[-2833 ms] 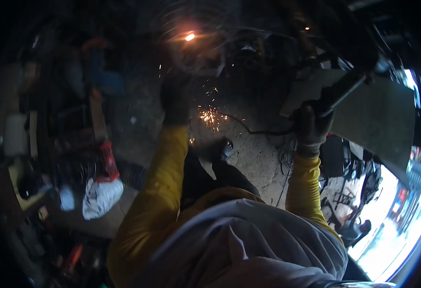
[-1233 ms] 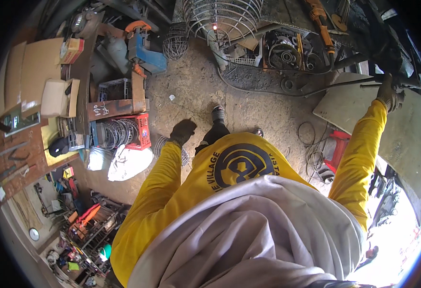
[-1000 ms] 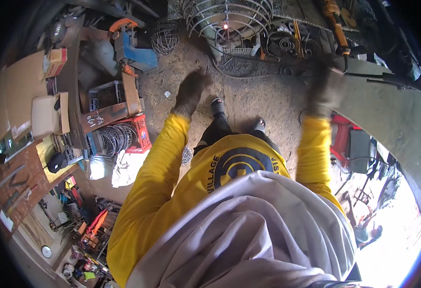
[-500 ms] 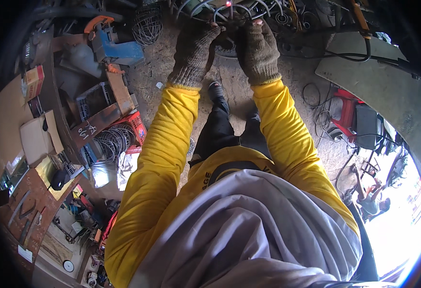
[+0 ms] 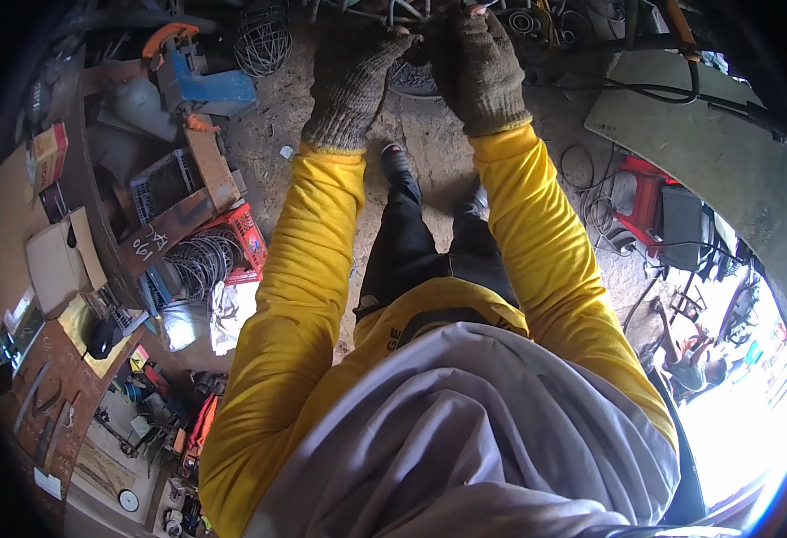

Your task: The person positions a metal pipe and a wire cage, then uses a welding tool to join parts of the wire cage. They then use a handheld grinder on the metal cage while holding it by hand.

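Note:
Both my arms, in yellow sleeves and brown knitted gloves, reach forward to the top of the view. My left hand (image 5: 353,76) and my right hand (image 5: 478,63) are close together, with the fingers of each curled around the thin bars of a round wire guard (image 5: 411,79). Most of the guard is hidden behind the gloves and cut off by the top edge. My black trousers and shoes (image 5: 400,166) stand on the dirt floor just below the hands.
A small wire cage (image 5: 263,36) and a blue machine (image 5: 207,85) lie at upper left. A red crate of wire coils (image 5: 232,247) sits beside a cluttered workbench (image 5: 43,377). At right are a grey metal sheet (image 5: 725,152), a red stool (image 5: 637,193) and loose cables (image 5: 591,211).
Sparks and darkness gave way to daylight. My hands came up from apart, met at the wire guard and closed on it; the view has tilted further forward since.

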Action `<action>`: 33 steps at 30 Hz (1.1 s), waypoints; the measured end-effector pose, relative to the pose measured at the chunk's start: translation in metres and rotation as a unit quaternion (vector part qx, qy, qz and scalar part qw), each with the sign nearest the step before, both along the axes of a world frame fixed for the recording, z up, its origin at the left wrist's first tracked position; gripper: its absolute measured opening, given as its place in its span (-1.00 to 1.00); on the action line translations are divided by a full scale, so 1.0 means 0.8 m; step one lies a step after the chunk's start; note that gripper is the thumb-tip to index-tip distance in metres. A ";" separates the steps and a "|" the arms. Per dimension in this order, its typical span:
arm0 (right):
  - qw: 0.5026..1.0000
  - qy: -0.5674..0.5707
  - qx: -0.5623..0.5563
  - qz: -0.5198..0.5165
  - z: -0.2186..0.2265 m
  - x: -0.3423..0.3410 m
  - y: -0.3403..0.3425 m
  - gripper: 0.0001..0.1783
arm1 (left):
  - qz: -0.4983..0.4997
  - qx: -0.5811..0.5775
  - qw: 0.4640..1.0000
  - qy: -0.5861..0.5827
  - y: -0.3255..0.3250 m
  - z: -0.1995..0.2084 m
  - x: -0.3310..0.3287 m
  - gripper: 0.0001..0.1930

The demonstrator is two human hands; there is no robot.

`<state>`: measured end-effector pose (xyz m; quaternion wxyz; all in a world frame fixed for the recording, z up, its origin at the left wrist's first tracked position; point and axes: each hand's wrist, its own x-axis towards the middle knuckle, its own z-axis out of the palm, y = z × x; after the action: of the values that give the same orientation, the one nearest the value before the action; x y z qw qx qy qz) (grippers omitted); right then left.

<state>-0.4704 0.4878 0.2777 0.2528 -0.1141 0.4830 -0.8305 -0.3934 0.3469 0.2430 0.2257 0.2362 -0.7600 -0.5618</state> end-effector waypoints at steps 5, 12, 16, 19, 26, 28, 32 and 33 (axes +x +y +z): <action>0.997 0.057 -0.020 0.038 -0.006 -0.009 0.005 -0.47 | -0.023 -0.019 0.994 0.102 0.004 -0.009 -0.008 -0.60; 0.990 0.052 -0.085 0.096 -0.020 -0.018 0.006 -0.46 | -0.050 0.148 0.967 0.203 0.026 0.016 -0.015 -0.61; 0.967 -0.010 -0.228 0.115 -0.034 -0.015 0.008 -0.56 | -0.070 0.265 0.926 0.261 0.035 0.010 -0.009 -0.64; 0.910 0.413 0.039 -0.019 -0.033 -0.029 0.018 -0.78 | -0.037 0.229 0.963 0.140 0.020 -0.006 -0.004 -0.73; 0.710 0.670 0.193 -0.096 -0.012 -0.040 0.019 -0.88 | 0.062 -0.016 0.988 0.141 0.031 0.005 -0.018 -0.85; 0.908 0.398 0.131 -0.009 -0.013 -0.028 0.018 -0.81 | 0.060 0.100 0.988 0.101 0.031 -0.005 -0.011 -0.79; 0.986 0.016 -0.141 0.087 -0.042 -0.029 0.006 -0.66 | 0.056 0.156 0.983 0.082 0.034 0.002 -0.013 -0.80; 0.988 0.023 -0.120 0.093 -0.040 -0.027 0.008 -0.67 | 0.057 0.168 0.981 0.078 0.037 0.007 -0.010 -0.79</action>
<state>-0.4924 0.4938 0.2461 0.3023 -0.2077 0.3727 -0.8524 -0.4016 0.3762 0.2486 0.2725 0.2690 -0.6203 -0.6845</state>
